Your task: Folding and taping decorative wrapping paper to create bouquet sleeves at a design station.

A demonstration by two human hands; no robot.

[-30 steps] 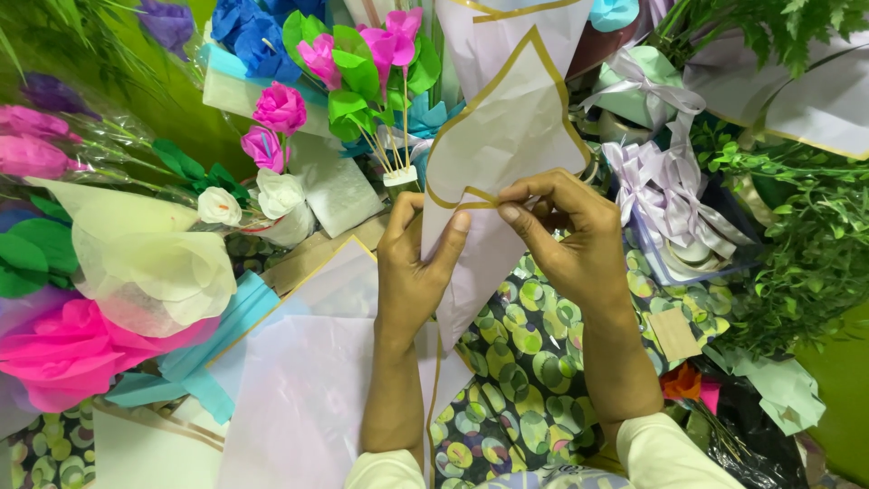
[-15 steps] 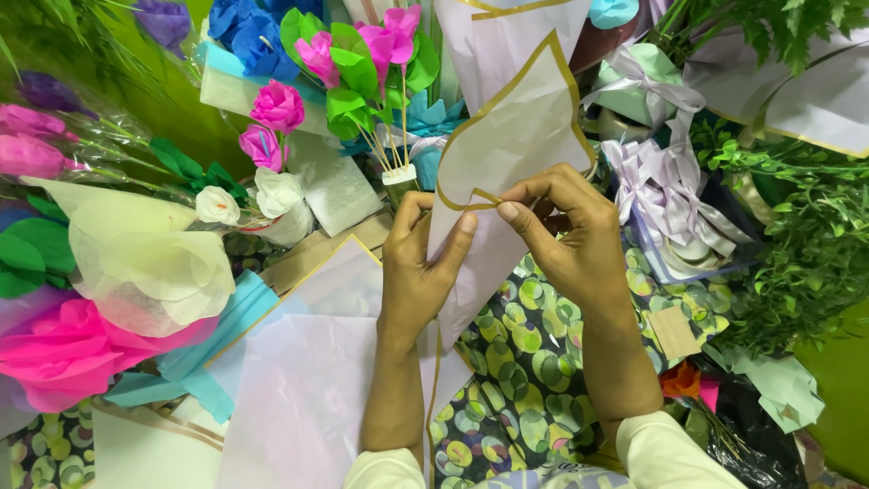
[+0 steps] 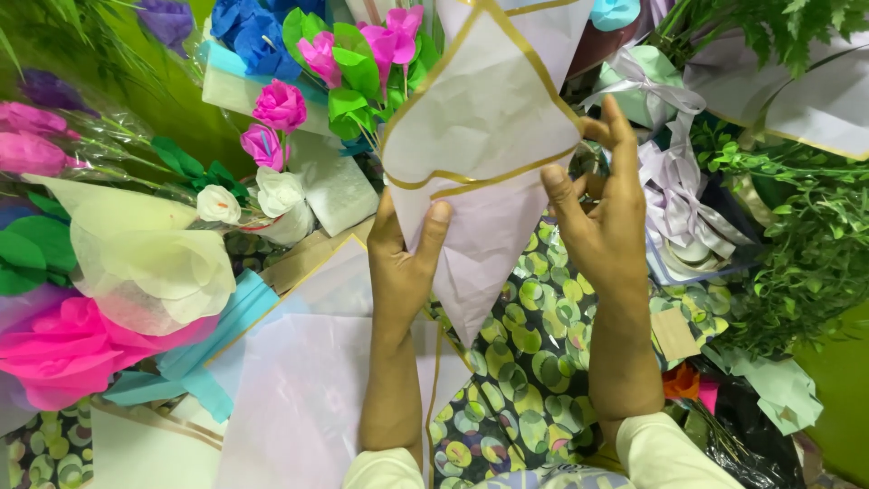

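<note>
Green-spotted cloth (image 3: 525, 380) covers the table under loose pale wrapping sheets (image 3: 308, 398), with paper flowers (image 3: 281, 104) crowding the left. Held up at centre is a gold-edged lilac wrapping sheet (image 3: 480, 136), folded into a downward point. Left hand (image 3: 403, 263) pinches its lower left edge, thumb on front; right hand (image 3: 606, 226) is mostly open, fingers spread along the right edge. That loose support could let the fold spring open or crease the thin paper
</note>
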